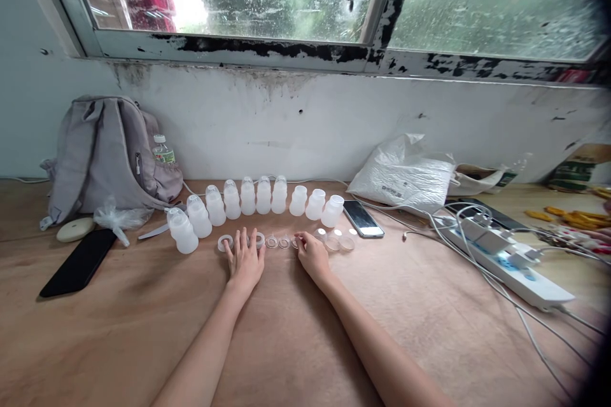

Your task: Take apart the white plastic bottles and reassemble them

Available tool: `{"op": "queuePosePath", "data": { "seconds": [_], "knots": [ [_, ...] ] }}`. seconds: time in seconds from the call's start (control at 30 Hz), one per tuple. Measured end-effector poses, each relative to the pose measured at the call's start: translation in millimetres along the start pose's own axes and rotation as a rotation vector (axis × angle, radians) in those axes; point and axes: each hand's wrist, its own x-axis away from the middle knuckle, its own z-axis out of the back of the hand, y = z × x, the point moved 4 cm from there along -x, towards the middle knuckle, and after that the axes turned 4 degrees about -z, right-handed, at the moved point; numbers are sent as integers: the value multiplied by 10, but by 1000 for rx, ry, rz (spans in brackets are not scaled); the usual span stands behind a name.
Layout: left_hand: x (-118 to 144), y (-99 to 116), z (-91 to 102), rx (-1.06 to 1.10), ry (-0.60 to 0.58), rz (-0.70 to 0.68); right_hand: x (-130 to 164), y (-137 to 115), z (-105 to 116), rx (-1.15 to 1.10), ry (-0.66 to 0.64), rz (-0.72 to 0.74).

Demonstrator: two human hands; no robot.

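Several small translucent white bottles stand in a curved row on the wooden table. In front of them lies a line of small clear rings and caps. My left hand rests flat with fingers spread, its fingertips among the rings near a white ring. My right hand lies palm down, its fingertips touching a ring near the middle of the line. More clear caps lie to its right. Neither hand holds anything.
A grey backpack with a water bottle leans against the wall at the left. A black phone and a second phone lie on the table. A white plastic bag, a power strip and cables sit at the right.
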Motion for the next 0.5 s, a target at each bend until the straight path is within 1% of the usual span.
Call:
{"op": "queuePosePath", "data": {
  "seconds": [0.23, 0.5],
  "knots": [
    [-18, -30, 16, 4, -33, -8, -9, 19, -1, -26, 15, -37],
    [-43, -139, -3, -3, -52, 3, 25, -8, 29, -38, 49, -1]
  ]
}}
